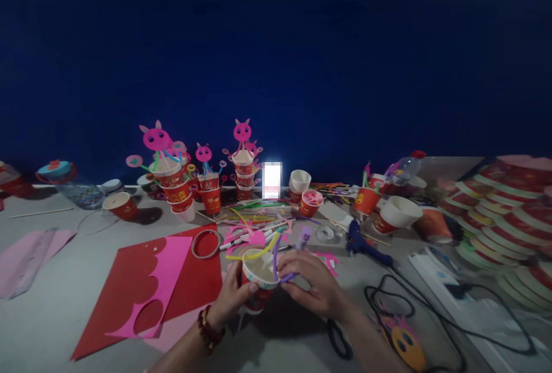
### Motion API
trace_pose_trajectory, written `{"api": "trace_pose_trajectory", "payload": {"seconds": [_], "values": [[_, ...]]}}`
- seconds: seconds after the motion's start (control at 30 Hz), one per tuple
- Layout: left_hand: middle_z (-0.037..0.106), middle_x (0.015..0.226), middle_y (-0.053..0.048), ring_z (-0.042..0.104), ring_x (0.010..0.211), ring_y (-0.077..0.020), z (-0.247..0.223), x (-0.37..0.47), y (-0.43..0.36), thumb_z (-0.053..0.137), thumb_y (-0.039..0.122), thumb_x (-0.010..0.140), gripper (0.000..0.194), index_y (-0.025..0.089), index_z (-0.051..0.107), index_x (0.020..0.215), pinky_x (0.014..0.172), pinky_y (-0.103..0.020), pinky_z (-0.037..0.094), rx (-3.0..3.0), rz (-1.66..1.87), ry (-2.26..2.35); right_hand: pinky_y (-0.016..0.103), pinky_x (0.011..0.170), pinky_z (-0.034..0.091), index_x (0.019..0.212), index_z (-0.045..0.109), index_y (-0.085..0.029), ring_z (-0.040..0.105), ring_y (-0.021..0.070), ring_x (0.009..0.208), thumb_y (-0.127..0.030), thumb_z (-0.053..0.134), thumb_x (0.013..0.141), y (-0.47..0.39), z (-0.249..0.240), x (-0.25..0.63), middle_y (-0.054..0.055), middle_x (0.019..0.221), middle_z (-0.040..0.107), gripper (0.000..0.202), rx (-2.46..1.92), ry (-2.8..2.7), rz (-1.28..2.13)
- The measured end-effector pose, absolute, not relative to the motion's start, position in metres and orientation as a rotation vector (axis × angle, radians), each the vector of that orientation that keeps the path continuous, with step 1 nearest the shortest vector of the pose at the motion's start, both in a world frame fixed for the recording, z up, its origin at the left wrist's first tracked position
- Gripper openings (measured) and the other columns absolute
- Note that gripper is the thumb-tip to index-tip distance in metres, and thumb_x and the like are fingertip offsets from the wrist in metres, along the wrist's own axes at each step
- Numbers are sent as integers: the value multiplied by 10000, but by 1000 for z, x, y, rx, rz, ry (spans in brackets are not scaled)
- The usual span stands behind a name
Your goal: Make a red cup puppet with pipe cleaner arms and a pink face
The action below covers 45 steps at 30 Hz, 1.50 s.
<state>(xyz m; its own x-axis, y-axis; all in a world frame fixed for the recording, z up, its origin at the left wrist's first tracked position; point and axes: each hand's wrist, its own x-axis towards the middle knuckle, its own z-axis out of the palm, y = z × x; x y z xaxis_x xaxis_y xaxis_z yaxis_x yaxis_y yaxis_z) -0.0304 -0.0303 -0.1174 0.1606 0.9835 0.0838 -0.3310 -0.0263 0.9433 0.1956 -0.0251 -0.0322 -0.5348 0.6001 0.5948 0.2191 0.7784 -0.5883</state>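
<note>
Close in front of me, a red paper cup [259, 298] with a patterned white rim is tilted so its pale inside shows. My left hand [235, 295] is wrapped round its left side, thumb near the rim; a beaded bracelet is on that wrist. At the cup's right edge my right hand [313, 284] pinches a bent purple pipe cleaner [276, 261]. A yellow pipe cleaner [257, 255] lies across the back of the rim and sticks out to the left. The fingertips of my right hand are close to the rim.
Red and pink paper sheets [116, 298] lie left. Decorated cup figures [172, 180] stand behind, beside loose sticks and markers. Right are a blue glue gun [366, 243] with a black cord, a white power strip [470, 304], a yellow paper face [405, 347] and stacked cups [517, 218].
</note>
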Motion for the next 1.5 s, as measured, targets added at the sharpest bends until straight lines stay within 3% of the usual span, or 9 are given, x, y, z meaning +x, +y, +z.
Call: {"api": "trace_pose_trajectory", "payload": {"seconds": [0.2,0.37,0.47,0.63,0.87,1.0,1.17,1.3,1.5], "values": [[601,1332,-144,604,1167,-327,-94,-16,-25,714,714,711,817,207,564,1335,976,-416,499,1096,1408,736,319,853,527,1049,628,-243,676,208,984,-215,596,945,-27,-31,198,67,1017,722,112,-647,-2125,511],[432,1503,-126,441,1370,-362,-80,-18,-31,843,428,715,795,302,475,1408,1119,-512,386,1489,1848,977,332,897,517,1062,629,-236,667,216,1022,-200,578,946,-31,-38,198,76,1060,719,132,-737,-2108,441],[557,1350,-85,443,1349,-363,-74,-20,-42,876,239,673,517,326,686,1146,1193,-588,244,2164,1760,1132,345,892,521,1053,629,-230,666,226,1027,-214,568,950,-33,-43,194,86,1076,723,121,-754,-2119,409],[699,1073,-50,569,1155,-273,-57,-12,-47,651,176,876,105,255,677,942,1192,-601,217,2462,1601,1265,355,877,532,1054,632,-223,662,227,1011,-209,557,952,-37,-42,186,90,1070,722,128,-768,-2124,380],[720,825,15,626,918,-201,-44,-10,-46,599,156,923,123,241,632,841,1201,-601,191,2441,1539,1169,359,895,554,1086,633,-223,662,224,1038,-215,563,958,-40,-43,181,93,1091,714,146,-751,-2100,396],[704,759,23,630,855,-190,-44,-15,-46,630,123,901,149,234,615,802,1177,-577,243,2420,1613,1135,365,965,545,1282,577,-223,649,237,1142,-290,594,963,-42,-46,199,117,1231,687,326,-763,-2166,281],[715,787,-3,623,870,-203,-42,-25,-44,668,99,876,140,230,630,844,1090,-513,371,2380,1694,1118,411,939,550,1206,599,-222,679,268,1075,-266,543,962,-22,-63,292,115,1160,708,255,-1267,-1839,-57],[709,759,18,625,841,-189,-41,-22,-45,654,106,888,147,237,629,826,1150,-554,278,2395,1673,1072,430,890,545,1144,630,-179,676,321,1054,-213,532,872,4,-92,375,153,1168,697,291,-2002,-1896,-238],[722,792,17,632,880,-191,-45,-15,-48,645,114,887,139,233,612,823,1149,-533,264,2448,1582,1041,430,883,520,1185,615,-180,671,333,1043,-114,598,749,18,-126,401,156,1142,696,442,-2159,-2011,-257]]}}
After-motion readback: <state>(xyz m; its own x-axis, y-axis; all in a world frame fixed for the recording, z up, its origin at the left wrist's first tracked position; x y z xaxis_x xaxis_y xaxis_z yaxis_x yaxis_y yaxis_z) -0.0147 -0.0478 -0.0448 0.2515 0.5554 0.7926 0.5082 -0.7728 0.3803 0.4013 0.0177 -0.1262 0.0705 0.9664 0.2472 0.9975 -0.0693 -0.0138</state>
